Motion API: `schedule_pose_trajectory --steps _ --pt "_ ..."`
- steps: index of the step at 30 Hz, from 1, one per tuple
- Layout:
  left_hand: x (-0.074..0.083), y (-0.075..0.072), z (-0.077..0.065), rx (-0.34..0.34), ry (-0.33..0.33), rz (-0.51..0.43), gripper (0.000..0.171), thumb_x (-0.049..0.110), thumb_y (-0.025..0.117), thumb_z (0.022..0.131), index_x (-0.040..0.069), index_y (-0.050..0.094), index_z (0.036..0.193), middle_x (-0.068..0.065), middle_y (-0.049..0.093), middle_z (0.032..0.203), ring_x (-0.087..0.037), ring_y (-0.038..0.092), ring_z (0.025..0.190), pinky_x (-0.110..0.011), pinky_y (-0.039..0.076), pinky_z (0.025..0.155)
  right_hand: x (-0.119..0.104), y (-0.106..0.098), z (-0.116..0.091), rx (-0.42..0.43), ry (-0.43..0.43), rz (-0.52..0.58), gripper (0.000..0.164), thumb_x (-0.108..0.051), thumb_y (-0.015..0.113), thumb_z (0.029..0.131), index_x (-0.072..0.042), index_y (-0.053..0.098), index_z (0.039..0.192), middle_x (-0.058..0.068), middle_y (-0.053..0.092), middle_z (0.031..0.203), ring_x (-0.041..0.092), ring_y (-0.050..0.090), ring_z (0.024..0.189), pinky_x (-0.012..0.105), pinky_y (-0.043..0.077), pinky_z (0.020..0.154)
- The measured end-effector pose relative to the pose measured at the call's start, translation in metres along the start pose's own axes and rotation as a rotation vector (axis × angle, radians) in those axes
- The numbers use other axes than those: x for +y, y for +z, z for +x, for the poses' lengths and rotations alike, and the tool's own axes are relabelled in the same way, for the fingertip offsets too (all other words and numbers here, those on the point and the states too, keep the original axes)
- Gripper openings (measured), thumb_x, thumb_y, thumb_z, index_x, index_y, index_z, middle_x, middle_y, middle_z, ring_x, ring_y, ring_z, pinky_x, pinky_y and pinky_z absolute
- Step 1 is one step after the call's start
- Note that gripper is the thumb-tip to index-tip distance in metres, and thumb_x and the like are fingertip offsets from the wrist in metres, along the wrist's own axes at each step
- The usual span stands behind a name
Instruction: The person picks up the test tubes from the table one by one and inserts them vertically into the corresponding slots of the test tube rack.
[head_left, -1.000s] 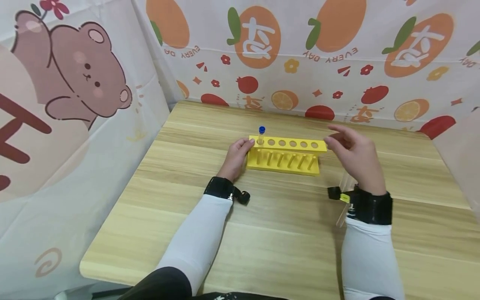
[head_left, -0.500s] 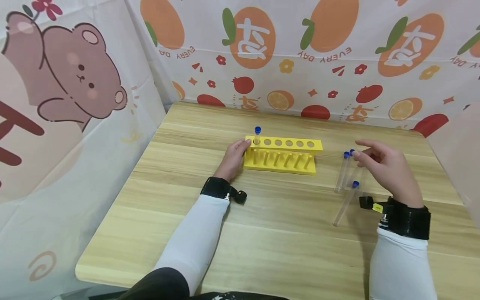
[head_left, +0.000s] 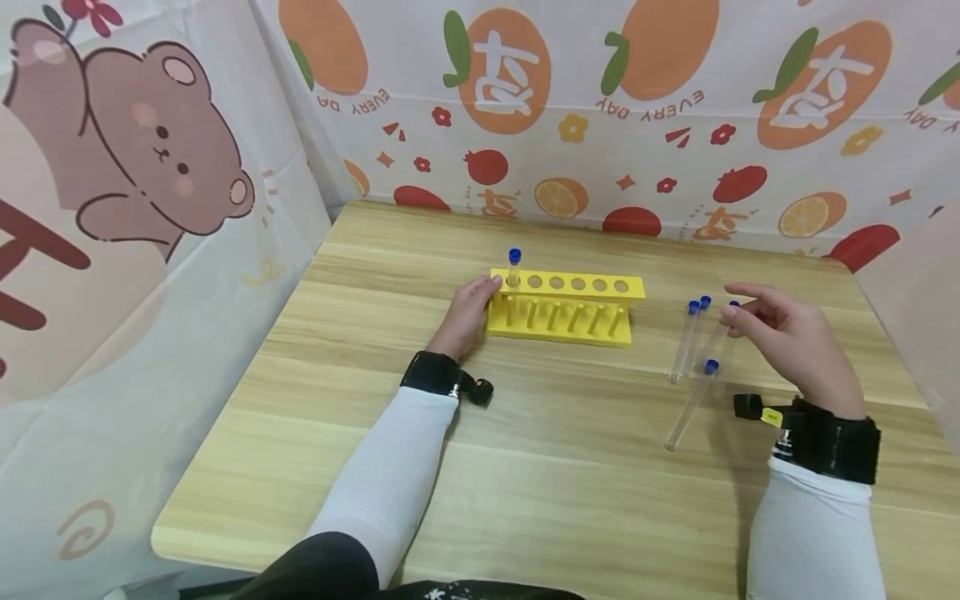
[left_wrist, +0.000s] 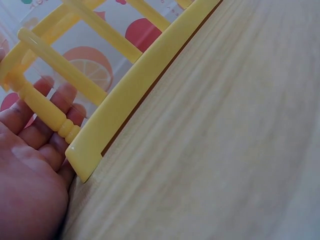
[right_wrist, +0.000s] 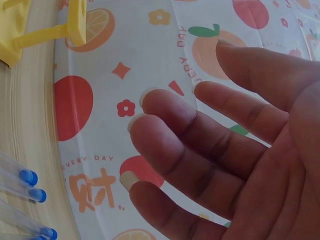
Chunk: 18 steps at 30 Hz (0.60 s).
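My left hand (head_left: 468,315) grips the left end of a yellow test tube rack (head_left: 558,336), thumb at the top plate. In the left wrist view its fingers lie round the end post of the rack (left_wrist: 137,86). One blue-capped test tube (head_left: 514,268) stands upright in the leftmost hole. My right hand (head_left: 798,346) hovers over several clear blue-capped test tubes lying to the right of the rack. Its thumb and fingertips overlap the cap of the rightmost tube (head_left: 734,306) in the head view. Loosely bent fingers (right_wrist: 160,142) with nothing between them show in the right wrist view.
A lone tube (head_left: 690,410) lies slanted nearest me, and another tube (head_left: 684,346) lies farther back. The wooden table (head_left: 525,483) meets a fruit-print cloth (head_left: 525,167) behind and a bear-print cloth (head_left: 247,350) at the left.
My right hand has moved from the rack's right end rightward to above the lying tubes, uncovering them. The left hand stays on the rack.
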<state>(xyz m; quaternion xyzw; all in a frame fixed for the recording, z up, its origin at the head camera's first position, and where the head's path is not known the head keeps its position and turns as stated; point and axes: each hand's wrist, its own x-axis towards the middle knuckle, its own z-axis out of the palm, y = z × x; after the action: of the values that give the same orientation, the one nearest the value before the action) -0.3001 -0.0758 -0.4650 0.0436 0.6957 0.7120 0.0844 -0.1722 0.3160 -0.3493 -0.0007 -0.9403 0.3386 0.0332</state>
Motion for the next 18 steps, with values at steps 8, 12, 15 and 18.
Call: schedule_pose_trajectory --steps 8,12,15,18 --pt "-0.001 0.000 0.001 0.001 -0.005 0.000 0.045 0.043 0.051 0.094 -0.001 0.054 0.091 -0.004 0.054 0.106 -0.015 0.046 0.102 -0.034 0.039 0.100 0.001 -0.001 0.000 -0.005 0.006 -0.013 0.046 -0.047 0.054 0.091 -0.029 0.049 0.134 0.000 0.066 0.096 0.000 0.061 0.079 0.019 0.048 0.064" --pt "0.001 0.000 0.001 0.000 -0.008 0.002 0.045 0.044 0.050 0.095 -0.001 0.054 0.091 -0.004 0.054 0.110 -0.014 0.046 0.105 -0.034 0.037 0.104 0.003 -0.002 0.000 -0.010 0.000 -0.017 0.047 -0.046 0.055 0.091 -0.028 0.049 0.134 0.003 0.066 0.097 0.002 0.062 0.079 0.019 0.048 0.065" --pt "0.001 0.001 0.001 0.001 -0.013 0.005 0.047 0.044 0.050 0.095 -0.003 0.052 0.091 -0.004 0.054 0.111 -0.014 0.046 0.106 -0.034 0.036 0.105 0.007 -0.002 0.001 -0.040 0.016 -0.054 0.048 -0.049 0.054 0.091 -0.026 0.051 0.133 0.006 0.067 0.098 0.009 0.064 0.080 0.025 0.049 0.067" --pt "0.001 0.002 0.000 0.004 -0.019 0.004 0.049 0.044 0.051 0.094 -0.005 0.049 0.089 -0.004 0.054 0.110 -0.014 0.046 0.107 -0.034 0.035 0.106 0.013 -0.003 0.002 -0.112 0.037 -0.102 0.051 -0.054 0.052 0.090 -0.023 0.052 0.130 0.008 0.068 0.097 0.017 0.064 0.081 0.029 0.050 0.068"
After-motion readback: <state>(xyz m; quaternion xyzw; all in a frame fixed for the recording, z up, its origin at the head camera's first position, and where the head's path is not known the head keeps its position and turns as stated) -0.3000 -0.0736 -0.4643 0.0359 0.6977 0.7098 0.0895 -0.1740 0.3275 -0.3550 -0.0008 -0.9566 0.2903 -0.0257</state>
